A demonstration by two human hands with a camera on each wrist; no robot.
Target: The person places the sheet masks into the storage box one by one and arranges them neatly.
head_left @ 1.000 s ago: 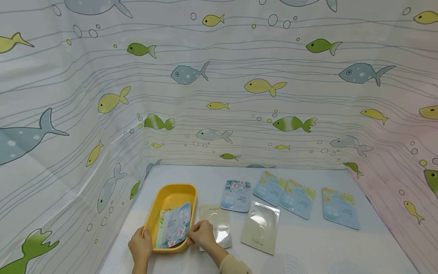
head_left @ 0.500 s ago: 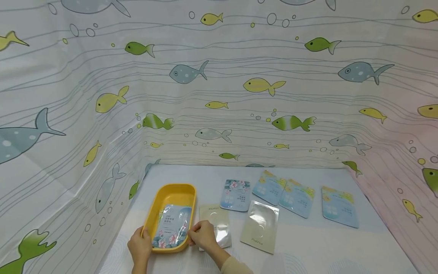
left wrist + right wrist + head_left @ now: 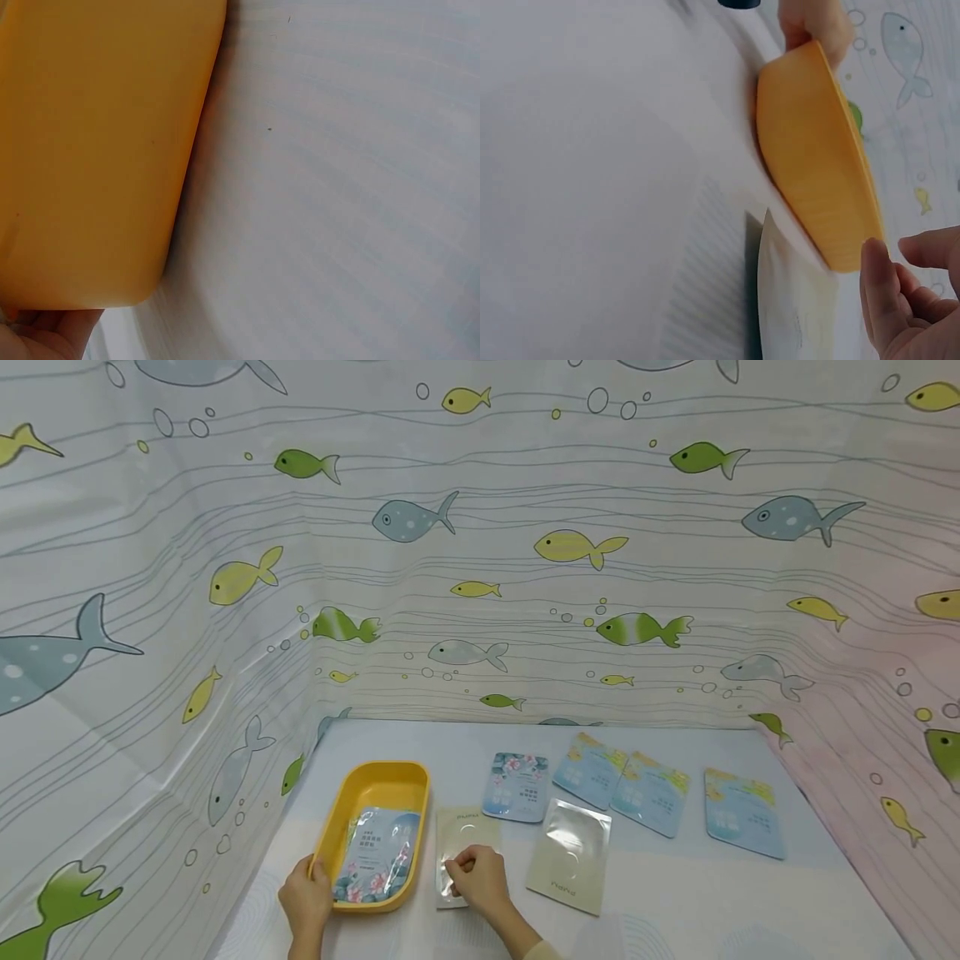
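Observation:
At the left of the head view my left hand (image 3: pixel 306 893) grips the rim of a yellow plastic tray (image 3: pixel 384 787), whose side fills much of the left wrist view. A blue sheet mask packet (image 3: pixel 377 856) with pink flowers lies flat in the tray, largely covering what is beneath it. My right hand (image 3: pixel 477 878) is over a beige, shiny PMPM packet (image 3: pixel 459 832), hiding part of it. Thumb and forefinger of the right hand (image 3: pixel 911 307) stand apart in the right wrist view, nothing between them, other fingers loosely bent. That view shows the beige packet's raised edge (image 3: pixel 791 300).
Right of my right hand lies another beige packet (image 3: pixel 570 857). Behind it is a floral blue packet (image 3: pixel 517 787). Further right are blue packets with yellow print, two overlapping (image 3: pixel 592 771) and one apart (image 3: pixel 744 814). A fish-patterned curtain (image 3: pixel 525 610) encloses the table.
The floral packet, tilted up at its right side a second ago, now lies flat in the tray. My right hand has left the tray's right edge and moved right over the beige packet.

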